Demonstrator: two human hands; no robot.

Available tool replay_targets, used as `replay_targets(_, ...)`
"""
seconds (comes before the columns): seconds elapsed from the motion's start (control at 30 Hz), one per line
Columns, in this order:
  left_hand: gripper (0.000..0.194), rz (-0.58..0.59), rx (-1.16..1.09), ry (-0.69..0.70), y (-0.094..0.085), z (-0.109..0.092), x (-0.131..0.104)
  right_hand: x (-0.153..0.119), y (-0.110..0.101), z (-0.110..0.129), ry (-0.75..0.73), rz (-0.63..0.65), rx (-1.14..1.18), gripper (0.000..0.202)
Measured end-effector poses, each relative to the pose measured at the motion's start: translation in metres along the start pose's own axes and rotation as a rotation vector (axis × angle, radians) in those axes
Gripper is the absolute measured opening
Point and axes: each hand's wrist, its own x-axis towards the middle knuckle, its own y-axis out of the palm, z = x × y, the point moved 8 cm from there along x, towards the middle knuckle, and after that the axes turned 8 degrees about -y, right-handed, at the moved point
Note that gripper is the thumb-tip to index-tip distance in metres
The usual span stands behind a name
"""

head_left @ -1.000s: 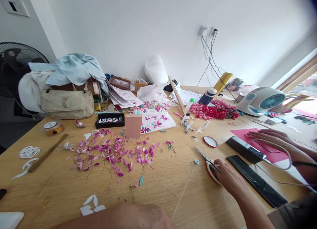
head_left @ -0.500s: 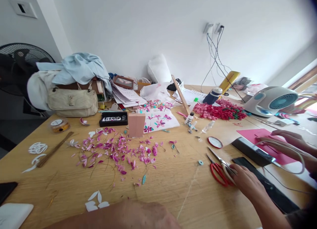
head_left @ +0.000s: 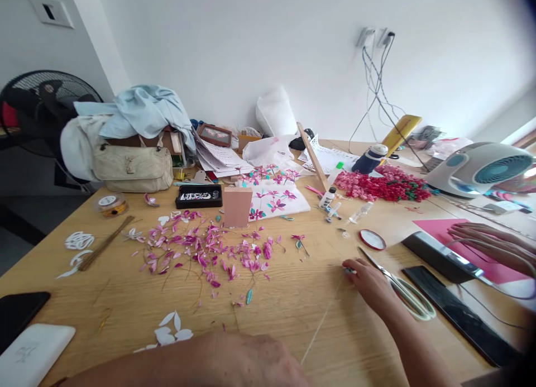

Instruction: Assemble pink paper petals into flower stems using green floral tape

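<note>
My right hand (head_left: 368,281) reaches over the table right of centre, its fingertips closed on a small spool (head_left: 349,271). From the spool a pale thread (head_left: 320,323) runs down toward the lower edge, near my left hand (head_left: 268,362). Only the back of my left hand shows, and its fingers are hidden. Large scissors (head_left: 408,297) with pale handles lie beside my right wrist. Pink petal flowers on thin stems (head_left: 205,253) are scattered over the middle of the table. White petal shapes (head_left: 170,334) lie just beyond my left forearm.
Another person's hand (head_left: 489,239) rests on a pink sheet (head_left: 422,226) at the right. Nearby are a black phone (head_left: 456,314) and a dark box (head_left: 439,256). A wooden block (head_left: 237,207), small bottles (head_left: 327,198), a bag (head_left: 132,166) and a white fan (head_left: 481,169) stand farther back.
My right hand has moved left from the scissors to the spool and closed on it. The red-handled scissors are no longer visible. The view has shifted slightly, and my left hand stays low.
</note>
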Motion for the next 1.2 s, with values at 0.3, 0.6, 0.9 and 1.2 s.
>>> replay_targets(0.3,0.006,-0.215,-0.043,0.028,-0.03,-0.008,-0.003,-0.044,-0.049,0.142,-0.456,0.223,0.697,0.033)
replay_targets(0.6,0.004,-0.094,-0.31,0.087,-0.027,0.005,-0.03,-0.081,0.019,0.179,-0.488,0.733,0.825,0.015)
replay_targets(0.9,0.004,-0.041,-0.386,0.021,-0.046,-0.002,-0.083,-0.043,-0.039,0.15,-0.563,0.23,0.359,0.02)
replay_targets(1.2,0.021,-0.764,-0.581,-0.224,-0.132,0.031,-0.13,-0.011,-0.031,0.237,-0.827,0.014,0.111,0.019)
